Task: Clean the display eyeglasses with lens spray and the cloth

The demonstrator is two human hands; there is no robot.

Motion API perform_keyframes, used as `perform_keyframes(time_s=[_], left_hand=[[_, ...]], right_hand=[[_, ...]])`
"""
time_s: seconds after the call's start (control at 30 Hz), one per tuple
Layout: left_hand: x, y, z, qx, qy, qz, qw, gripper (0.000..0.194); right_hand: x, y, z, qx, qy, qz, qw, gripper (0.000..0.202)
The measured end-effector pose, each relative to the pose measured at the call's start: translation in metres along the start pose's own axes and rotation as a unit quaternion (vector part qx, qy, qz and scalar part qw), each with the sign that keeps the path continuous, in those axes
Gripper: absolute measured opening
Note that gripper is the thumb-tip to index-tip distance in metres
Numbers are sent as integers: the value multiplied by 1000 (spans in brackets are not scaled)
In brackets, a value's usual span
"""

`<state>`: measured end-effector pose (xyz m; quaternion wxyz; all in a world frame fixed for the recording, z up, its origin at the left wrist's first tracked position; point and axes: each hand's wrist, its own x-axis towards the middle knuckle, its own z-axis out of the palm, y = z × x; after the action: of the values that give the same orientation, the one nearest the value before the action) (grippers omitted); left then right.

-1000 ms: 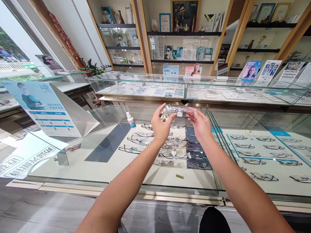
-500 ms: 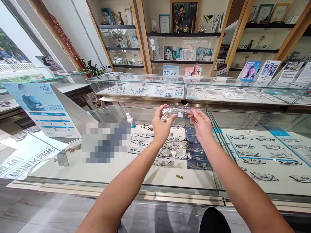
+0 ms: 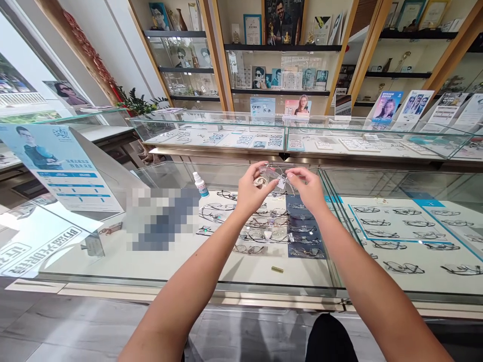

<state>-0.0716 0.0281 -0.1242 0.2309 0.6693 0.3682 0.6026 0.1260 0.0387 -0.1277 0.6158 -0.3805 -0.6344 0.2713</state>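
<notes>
Above the glass counter, my left hand [image 3: 252, 190] pinches one side of a pair of eyeglasses [image 3: 278, 170] with clear lenses and a thin frame. A pale, bunched item, perhaps a cloth [image 3: 260, 181], is tucked in the same hand. My right hand [image 3: 307, 190] has its fingers closed on the other side of the glasses. From the frame hangs a small white tag [image 3: 281, 183]. Fingers hide parts of the frame. Below my hands, inside the case, lie rows of eyeglasses [image 3: 267, 235], some on a dark blue panel [image 3: 305, 250].
A white spray bottle [image 3: 200, 184] stands on the counter left of my hands. Further left are a blurred patch [image 3: 162, 218] and a blue-white sign [image 3: 56, 166]. A gold-coloured bar [image 3: 277, 269] lies near the front. Another display case [image 3: 211, 138] stands behind.
The glasses have turned between my hands, and their thin frame and tag now hang at a different angle. My right hand has shifted a little left, closer to my left hand.
</notes>
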Motion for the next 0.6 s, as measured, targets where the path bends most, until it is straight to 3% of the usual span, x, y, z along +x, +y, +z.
perform_keyframes(time_s=[0.13,0.37,0.47,0.53,0.6], left_hand=[[1,0,-2,-7,-47,3,999,59],[5,-1,-5,-61,-96,-28,993,58],[5,-1,-3,-38,-55,-41,997,53],[3,-1,-1,15,12,-43,999,38],[0,0,1,56,35,-48,997,27]], right_hand=[[4,6,-5,64,-108,96,987,32],[3,15,-6,182,-147,166,958,36],[3,17,-3,187,-107,175,961,38],[4,18,0,170,-56,162,970,40],[3,20,3,142,-12,136,980,40]])
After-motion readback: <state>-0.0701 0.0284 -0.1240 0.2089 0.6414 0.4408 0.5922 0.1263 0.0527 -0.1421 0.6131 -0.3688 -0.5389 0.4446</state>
